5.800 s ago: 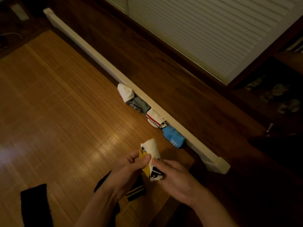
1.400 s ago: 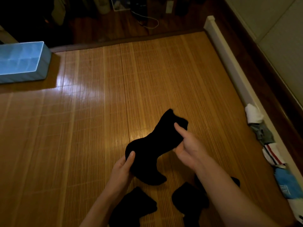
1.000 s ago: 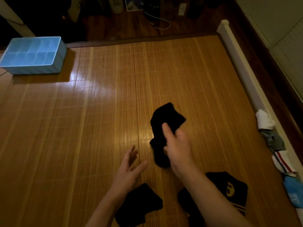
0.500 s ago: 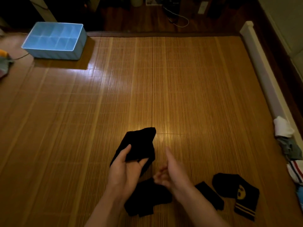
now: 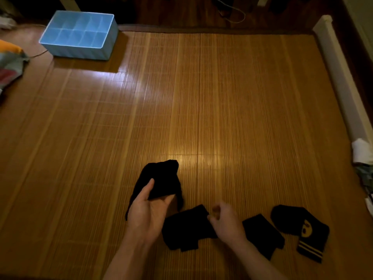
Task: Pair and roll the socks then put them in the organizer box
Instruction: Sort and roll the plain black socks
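My left hand (image 5: 148,211) holds a plain black sock (image 5: 159,178) by its lower part, just above the bamboo mat (image 5: 222,108). My right hand (image 5: 225,219) pinches the right edge of a second black sock (image 5: 185,227) that lies flat on the mat. Right of it lie another black sock (image 5: 262,233) and a black sock with a yellow face and stripes (image 5: 302,231). The blue organizer box (image 5: 80,35), divided into compartments, stands at the far left corner of the mat.
A white rail (image 5: 341,77) runs along the mat's right edge, with a white rolled pair (image 5: 362,150) and other rolled socks beside it at the frame's edge. Coloured cloth (image 5: 10,65) lies at the far left. A cable (image 5: 232,13) lies on the dark floor beyond.
The black sock passed from my right hand to my left. My right hand dropped onto the second black sock on the mat. The view swung left, bringing the blue box in.
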A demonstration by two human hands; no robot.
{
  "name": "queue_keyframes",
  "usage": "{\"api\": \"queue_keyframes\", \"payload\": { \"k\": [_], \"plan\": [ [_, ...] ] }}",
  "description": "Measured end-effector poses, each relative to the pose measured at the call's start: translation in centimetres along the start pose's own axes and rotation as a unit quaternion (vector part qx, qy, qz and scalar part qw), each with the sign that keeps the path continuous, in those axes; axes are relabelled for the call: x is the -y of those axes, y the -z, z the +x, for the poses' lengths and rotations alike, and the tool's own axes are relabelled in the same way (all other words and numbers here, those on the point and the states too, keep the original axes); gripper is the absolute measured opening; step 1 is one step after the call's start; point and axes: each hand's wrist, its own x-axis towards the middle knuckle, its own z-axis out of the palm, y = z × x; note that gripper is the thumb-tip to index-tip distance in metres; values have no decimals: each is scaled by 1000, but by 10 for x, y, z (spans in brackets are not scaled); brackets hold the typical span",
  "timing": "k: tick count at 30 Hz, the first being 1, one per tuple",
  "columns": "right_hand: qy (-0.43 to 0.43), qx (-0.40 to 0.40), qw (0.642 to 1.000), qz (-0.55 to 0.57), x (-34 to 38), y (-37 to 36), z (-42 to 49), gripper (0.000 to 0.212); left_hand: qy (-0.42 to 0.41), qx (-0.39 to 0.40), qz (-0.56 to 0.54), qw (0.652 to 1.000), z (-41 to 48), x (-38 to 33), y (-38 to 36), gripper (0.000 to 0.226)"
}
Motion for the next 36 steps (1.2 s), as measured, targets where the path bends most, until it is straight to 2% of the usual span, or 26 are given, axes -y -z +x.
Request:
{"api": "queue_keyframes", "payload": {
  "k": [3,5,7,9,10,12,14,16,18,20,22,24,26,28,30,32,36],
  "plan": [
    [24,4,988,-150,-14,-19,-4,32,-5,-13,-7,1000,-3,-5,13,40],
    [34,12,986,-163,-14,-24,-3,18,-12,-15,-6,1000,-4,-11,22,40],
    [17,33,995,-94,-9,-22,2,13,-16,-14,-3,1000,-3,-18,31,41],
    [-43,39,996,75,2,-11,5,12,-13,-13,3,1000,-2,-24,40,42],
    [-78,29,982,168,8,-2,7,13,-12,-17,6,1000,-1,-26,44,42],
    [-130,12,928,348,21,16,7,15,-9,-45,12,999,1,-28,49,39],
    [-151,24,849,506,36,37,4,20,3,-82,48,996,3,-25,47,36],
    [-149,39,772,617,50,58,-2,24,46,-91,136,986,0,-18,39,42],
    [-147,47,706,691,62,76,-9,27,101,-88,243,961,-4,-12,26,47],
    [-139,62,666,730,73,94,-17,33,158,-57,318,933,-9,-8,8,57],
    [-121,77,649,747,81,110,-25,38,210,-5,341,916,-12,-5,-16,62],
    [-100,81,649,750,86,126,-34,46,235,34,334,912,-15,-1,-42,52],
    [-85,80,662,741,89,139,-41,51,238,51,237,941,-13,7,-61,49],
    [-65,77,710,697,89,149,-46,48,220,41,112,968,-11,11,-83,51],
    [-51,61,777,624,84,158,-49,45,173,48,57,982,-8,14,-102,45],
    [-46,56,823,563,77,166,-52,48,114,24,96,989,-3,19,-117,40],
    [-21,10,879,477,63,184,-51,58,16,12,202,979,2,26,-148,56]
  ]
}}
